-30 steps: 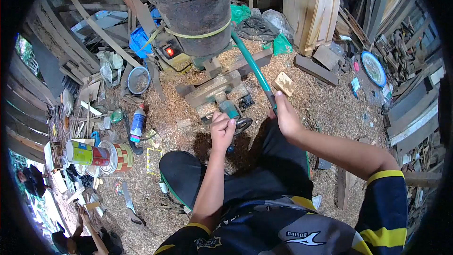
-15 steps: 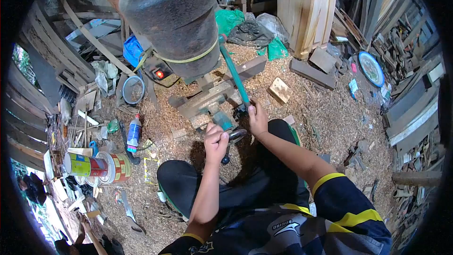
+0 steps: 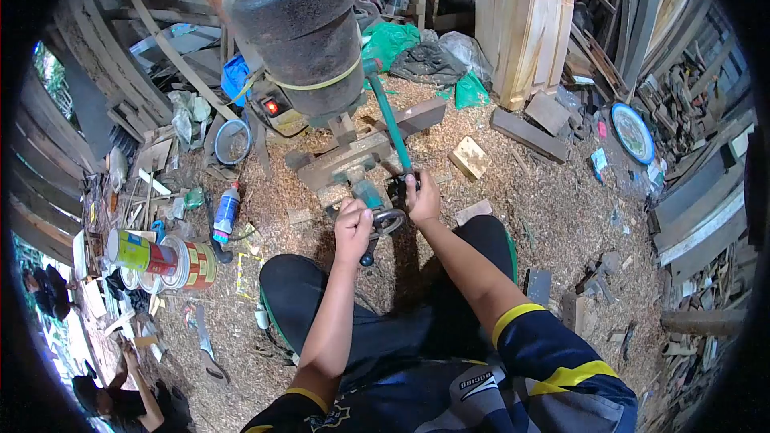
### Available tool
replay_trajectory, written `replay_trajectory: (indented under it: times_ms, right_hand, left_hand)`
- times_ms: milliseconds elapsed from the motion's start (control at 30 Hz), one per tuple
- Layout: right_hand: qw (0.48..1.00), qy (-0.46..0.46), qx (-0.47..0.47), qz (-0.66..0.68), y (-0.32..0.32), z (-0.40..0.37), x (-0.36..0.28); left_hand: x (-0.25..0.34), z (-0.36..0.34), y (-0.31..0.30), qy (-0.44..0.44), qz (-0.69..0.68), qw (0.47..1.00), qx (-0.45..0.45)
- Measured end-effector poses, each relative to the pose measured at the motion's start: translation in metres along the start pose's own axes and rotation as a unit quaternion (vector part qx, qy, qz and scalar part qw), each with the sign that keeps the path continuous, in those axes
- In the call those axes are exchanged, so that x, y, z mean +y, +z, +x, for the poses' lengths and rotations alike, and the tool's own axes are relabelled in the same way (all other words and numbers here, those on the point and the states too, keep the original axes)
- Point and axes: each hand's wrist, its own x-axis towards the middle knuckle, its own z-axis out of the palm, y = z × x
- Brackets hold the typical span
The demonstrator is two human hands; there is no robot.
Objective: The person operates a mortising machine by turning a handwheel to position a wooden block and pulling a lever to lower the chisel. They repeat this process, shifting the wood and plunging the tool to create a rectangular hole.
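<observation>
A dark, rusty machine housing [image 3: 297, 40] stands over a wooden beam [image 3: 341, 162] held in its bed. From its side a green lever [image 3: 389, 120] slopes down toward me, and my right hand [image 3: 423, 196] is closed round the lower end. My left hand [image 3: 353, 231] is closed at the left side of a metal handwheel [image 3: 391, 223], apparently gripping its rim or handle; the exact hold is hidden by the fingers. A green metal part [image 3: 367, 192] of the bed lies just beyond the wheel. On the machine's left side a switch [image 3: 271, 107] glows red.
Wood shavings cover the floor. A pale wood block [image 3: 469, 158] and a dark beam [image 3: 529, 135] lie to the right. To the left are a bottle [image 3: 226, 215] and paint cans [image 3: 192, 265]. A machete [image 3: 204, 337] lies nearby. Another person [image 3: 120, 401] sits at lower left.
The view has shifted slightly, moving the machine and my arms within it. Both hands keep their holds on the lever and handwheel.
</observation>
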Motion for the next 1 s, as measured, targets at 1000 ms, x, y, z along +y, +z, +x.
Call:
replay_trajectory:
  times_ms: [1000]
  right_hand:
    - [0.937, -0.26, -0.231, 0.03, -0.258, 0.032, -0.254]
  left_hand:
    - [0.082, -0.041, 0.037, 0.033, 0.371, 0.911, 0.177]
